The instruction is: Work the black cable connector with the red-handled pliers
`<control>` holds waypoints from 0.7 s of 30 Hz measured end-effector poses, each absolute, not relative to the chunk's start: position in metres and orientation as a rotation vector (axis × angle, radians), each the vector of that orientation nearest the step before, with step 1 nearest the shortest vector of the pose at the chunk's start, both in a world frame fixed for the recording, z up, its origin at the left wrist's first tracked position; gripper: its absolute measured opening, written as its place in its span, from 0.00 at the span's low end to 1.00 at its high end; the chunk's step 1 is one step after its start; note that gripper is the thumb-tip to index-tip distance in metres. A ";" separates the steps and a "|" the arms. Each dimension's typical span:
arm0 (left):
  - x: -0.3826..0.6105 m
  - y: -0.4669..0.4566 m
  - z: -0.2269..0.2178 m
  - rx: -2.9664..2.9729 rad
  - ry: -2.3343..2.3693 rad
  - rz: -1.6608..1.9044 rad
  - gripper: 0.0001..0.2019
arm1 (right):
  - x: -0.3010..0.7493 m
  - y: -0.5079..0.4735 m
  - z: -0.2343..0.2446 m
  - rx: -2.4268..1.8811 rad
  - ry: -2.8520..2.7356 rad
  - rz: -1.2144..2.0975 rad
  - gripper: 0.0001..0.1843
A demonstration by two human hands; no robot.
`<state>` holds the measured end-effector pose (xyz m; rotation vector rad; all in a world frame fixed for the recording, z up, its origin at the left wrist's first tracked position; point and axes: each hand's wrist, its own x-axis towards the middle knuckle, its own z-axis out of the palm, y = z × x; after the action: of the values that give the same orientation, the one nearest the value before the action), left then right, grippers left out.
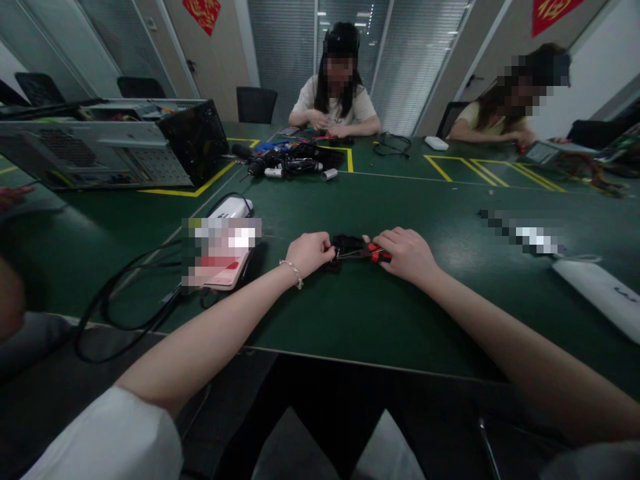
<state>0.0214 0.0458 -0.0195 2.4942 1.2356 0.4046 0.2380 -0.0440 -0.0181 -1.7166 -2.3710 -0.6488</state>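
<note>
My right hand (407, 255) is closed around the handles of red-and-black pliers (374, 252). Their dark metal jaws point left, towards my other hand. With fingers pinched together, my left hand (309, 255) holds the near end of a small black part (345, 241). The part lies low over the table, just beyond the jaws. Whether the jaws bite on it is too small and dark to tell. Between my hands, a tiny pale piece (366, 239) shows near the red grips.
On the green table (320, 307), a phone (220, 260) and a white power bank (233, 208) with black cables lie left. An open computer case (120, 143) stands behind them. Tools and cables (285, 160) are heaped ahead. A white device (597, 293) lies right. Two people sit opposite.
</note>
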 end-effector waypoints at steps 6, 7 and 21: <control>0.021 0.046 -0.019 2.489 1.231 0.412 0.09 | 0.237 -0.044 -0.017 -1.706 -2.382 -0.637 0.16; 0.021 0.046 -0.019 2.489 1.228 0.415 0.09 | 0.237 -0.044 -0.017 -1.705 -2.385 -0.636 0.16; 0.021 0.045 -0.019 2.483 1.198 0.444 0.08 | 0.237 -0.044 -0.017 -1.693 -2.377 -0.639 0.15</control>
<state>0.0208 0.0453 -0.0194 2.4827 1.1975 0.4439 0.2369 -0.0438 -0.0173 -1.6927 -2.3767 -0.6389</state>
